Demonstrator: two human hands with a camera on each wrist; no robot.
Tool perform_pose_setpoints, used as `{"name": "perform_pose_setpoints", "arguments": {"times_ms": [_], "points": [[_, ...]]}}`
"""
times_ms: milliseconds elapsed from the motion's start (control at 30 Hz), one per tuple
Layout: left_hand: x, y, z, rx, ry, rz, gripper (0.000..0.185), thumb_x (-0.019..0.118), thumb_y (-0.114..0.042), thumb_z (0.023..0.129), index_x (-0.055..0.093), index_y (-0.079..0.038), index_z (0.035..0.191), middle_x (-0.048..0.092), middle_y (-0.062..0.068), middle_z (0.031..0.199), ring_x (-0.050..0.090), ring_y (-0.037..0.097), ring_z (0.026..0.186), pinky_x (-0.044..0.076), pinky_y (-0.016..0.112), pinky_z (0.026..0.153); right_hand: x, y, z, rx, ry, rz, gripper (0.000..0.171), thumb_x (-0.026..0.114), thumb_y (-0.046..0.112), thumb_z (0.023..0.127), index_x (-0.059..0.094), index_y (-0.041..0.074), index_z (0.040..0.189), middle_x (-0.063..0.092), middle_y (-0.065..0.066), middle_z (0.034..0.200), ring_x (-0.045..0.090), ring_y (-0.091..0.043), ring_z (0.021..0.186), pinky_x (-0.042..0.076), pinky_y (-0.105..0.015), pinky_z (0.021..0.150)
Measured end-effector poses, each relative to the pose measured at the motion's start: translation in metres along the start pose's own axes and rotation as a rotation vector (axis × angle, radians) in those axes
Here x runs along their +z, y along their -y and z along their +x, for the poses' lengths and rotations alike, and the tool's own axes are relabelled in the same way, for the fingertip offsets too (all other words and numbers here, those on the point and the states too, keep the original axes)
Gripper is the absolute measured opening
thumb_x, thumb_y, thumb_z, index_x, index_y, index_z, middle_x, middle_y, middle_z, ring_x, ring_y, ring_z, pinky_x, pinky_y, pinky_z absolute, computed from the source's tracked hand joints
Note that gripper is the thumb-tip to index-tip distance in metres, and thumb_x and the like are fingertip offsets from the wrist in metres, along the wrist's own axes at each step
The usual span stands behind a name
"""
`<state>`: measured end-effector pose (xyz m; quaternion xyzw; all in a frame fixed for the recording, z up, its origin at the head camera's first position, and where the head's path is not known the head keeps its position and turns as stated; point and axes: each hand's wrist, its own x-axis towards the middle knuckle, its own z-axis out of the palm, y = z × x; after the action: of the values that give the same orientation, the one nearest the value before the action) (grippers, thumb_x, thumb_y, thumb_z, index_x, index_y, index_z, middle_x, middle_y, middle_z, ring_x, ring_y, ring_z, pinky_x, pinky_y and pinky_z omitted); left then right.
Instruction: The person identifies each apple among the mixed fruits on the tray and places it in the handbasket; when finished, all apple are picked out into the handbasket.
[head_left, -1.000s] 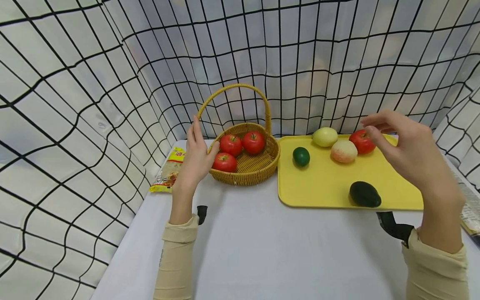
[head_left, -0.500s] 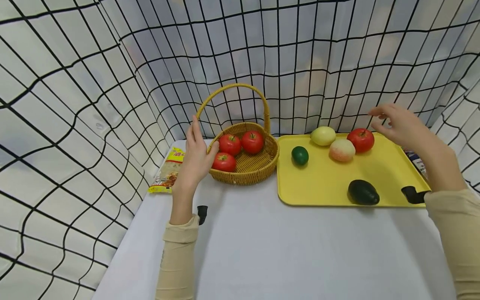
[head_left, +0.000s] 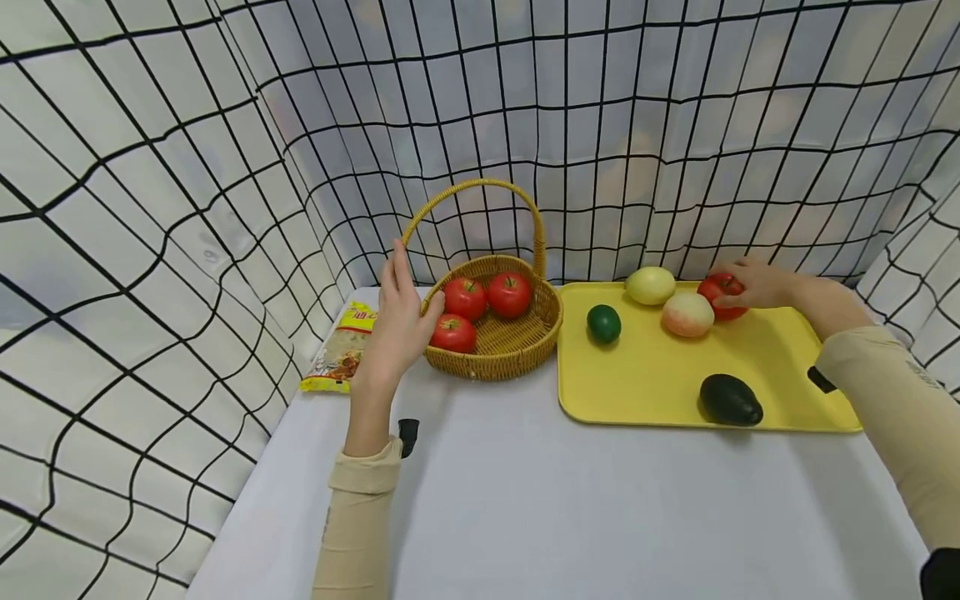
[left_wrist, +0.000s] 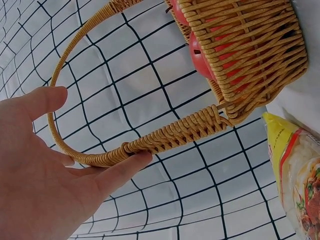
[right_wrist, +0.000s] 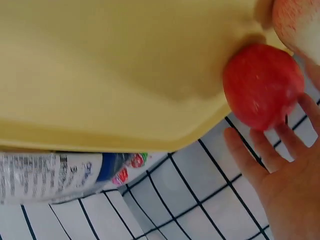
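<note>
Peach (head_left: 687, 314) crowding tomato (head_left: 722, 296), tray (head_left: 652, 379) centre open

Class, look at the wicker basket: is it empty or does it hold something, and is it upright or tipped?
Upright and partly filled: the wicker basket stands on the table with three red tomatoes inside, its handle arching overhead.
</note>
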<state>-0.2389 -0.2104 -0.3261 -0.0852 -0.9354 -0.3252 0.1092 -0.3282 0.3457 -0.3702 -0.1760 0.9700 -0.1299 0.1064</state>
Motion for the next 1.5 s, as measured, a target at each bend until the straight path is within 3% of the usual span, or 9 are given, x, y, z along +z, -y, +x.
{"name": "perform_pose_setpoints", "arguments": {"times_ms": [200,400,567,767,867,1033,1133,1300,1500], "points": [[0.000,-0.002,0.001,-0.004,0.000,-0.010,0.092,0.049,-0.038,0.107,-0.024,-0.029,0.162,-0.006,0.013,0.173,0.012,0.041,0.159,0.030,0.062,0.122,0.025,-0.008,0.005,0.016,-0.009,0.045,0.082,0.077,0.018,0.087,0.028,0.001,0.150,0.023,-0.044,0.139,0.047,-0.064,0.113,0.043,-0.074,0.097],[0.003,-0.003,0.000,-0.014,0.022,-0.001,0.092,0.049,-0.040,0.107,-0.024,-0.029,0.162,-0.007,0.012,0.173,0.010,0.041,0.160,0.033,0.062,0.121,0.044,-0.017,0.005,0.039,-0.081,0.064,0.081,0.076,0.015,0.089,0.025,0.002,0.149,0.023,-0.047,0.135,0.053,-0.064,0.104,0.046,-0.073,0.093],[0.002,-0.001,0.001,-0.010,-0.008,0.004,0.092,0.050,-0.038,0.107,-0.023,-0.029,0.162,-0.007,0.012,0.173,0.011,0.041,0.160,0.034,0.062,0.120,0.047,-0.018,0.011,0.022,-0.120,0.019,0.078,0.075,0.018,0.089,0.028,0.005,0.150,0.026,-0.047,0.135,0.053,-0.064,0.105,0.046,-0.074,0.093],[0.005,-0.001,0.000,-0.015,0.008,0.003,0.092,0.049,-0.041,0.107,-0.023,-0.027,0.162,-0.007,0.012,0.173,0.010,0.042,0.160,0.034,0.062,0.120,0.034,-0.006,0.000,0.099,-0.103,-0.077,0.077,0.075,0.022,0.089,0.031,0.009,0.151,0.026,-0.045,0.134,0.056,-0.063,0.098,0.050,-0.073,0.085],[0.005,-0.001,0.000,-0.013,0.005,0.014,0.092,0.048,-0.041,0.107,-0.023,-0.027,0.162,-0.006,0.014,0.173,0.012,0.042,0.159,0.035,0.062,0.119,0.022,0.008,-0.010,0.139,-0.197,-0.045,0.079,0.076,0.023,0.089,0.030,0.011,0.153,0.025,-0.045,0.137,0.052,-0.065,0.103,0.048,-0.076,0.084],[0.000,-0.001,0.001,-0.010,0.002,0.020,0.092,0.049,-0.040,0.107,-0.023,-0.026,0.162,-0.005,0.014,0.173,0.013,0.042,0.159,0.036,0.062,0.119,-0.003,0.048,-0.029,0.196,-0.465,0.155,0.083,0.072,0.032,0.093,0.024,0.018,0.160,0.017,-0.037,0.154,0.045,-0.065,0.114,0.042,-0.080,0.092],[-0.003,-0.001,0.003,-0.013,-0.002,0.021,0.092,0.049,-0.039,0.107,-0.023,-0.026,0.162,-0.005,0.013,0.173,0.012,0.042,0.159,0.037,0.063,0.118,-0.013,0.082,-0.041,0.186,-0.600,0.255,0.083,0.071,0.031,0.094,0.023,0.024,0.161,0.017,-0.030,0.158,0.043,-0.062,0.123,0.041,-0.079,0.099],[-0.003,-0.002,0.004,-0.018,-0.004,0.017,0.093,0.050,-0.037,0.106,-0.023,-0.026,0.162,-0.006,0.013,0.173,0.013,0.044,0.158,0.035,0.064,0.118,-0.023,0.130,-0.057,0.101,-0.683,0.323,0.082,0.075,0.021,0.091,0.028,0.027,0.158,0.020,-0.025,0.157,0.038,-0.057,0.136,0.039,-0.077,0.105],[0.000,-0.003,0.003,-0.019,0.003,0.015,0.093,0.050,-0.036,0.106,-0.024,-0.027,0.162,-0.006,0.013,0.173,0.012,0.042,0.159,0.033,0.063,0.120,-0.031,0.169,-0.080,-0.011,-0.796,0.349,0.083,0.076,0.011,0.086,0.031,0.022,0.155,0.025,-0.020,0.153,0.037,-0.044,0.143,0.041,-0.074,0.106]]}}
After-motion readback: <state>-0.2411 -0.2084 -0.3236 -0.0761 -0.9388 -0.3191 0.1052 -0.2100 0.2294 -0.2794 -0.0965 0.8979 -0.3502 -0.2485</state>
